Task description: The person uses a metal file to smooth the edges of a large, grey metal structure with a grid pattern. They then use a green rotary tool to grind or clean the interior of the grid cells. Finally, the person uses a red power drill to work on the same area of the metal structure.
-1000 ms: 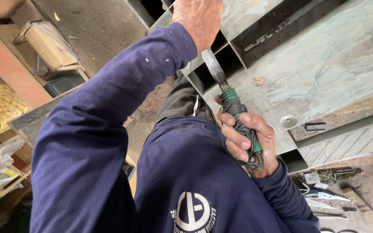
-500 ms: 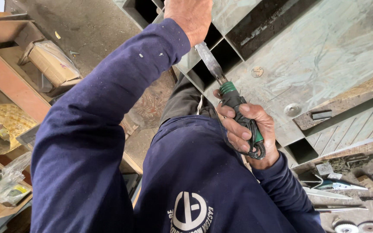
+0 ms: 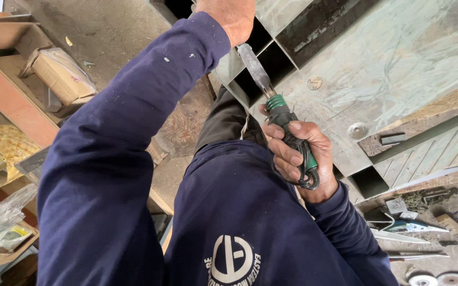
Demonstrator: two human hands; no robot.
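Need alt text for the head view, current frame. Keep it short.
A person in a dark blue long-sleeved shirt grips a green-handled tool in the right hand, its metal blade pointing up at grey-green metal box sections. The left hand reaches to the top edge of the frame beside the blade. A wrapped cardboard box lies at upper left.

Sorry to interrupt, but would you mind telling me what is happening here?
A person in a navy long-sleeved shirt grips a green-and-black-handled chisel in the right hand, its blade angled up toward pale green square metal tubes. The left hand reaches up to the tubes' open ends. Hand tools lie on the bench at lower right.
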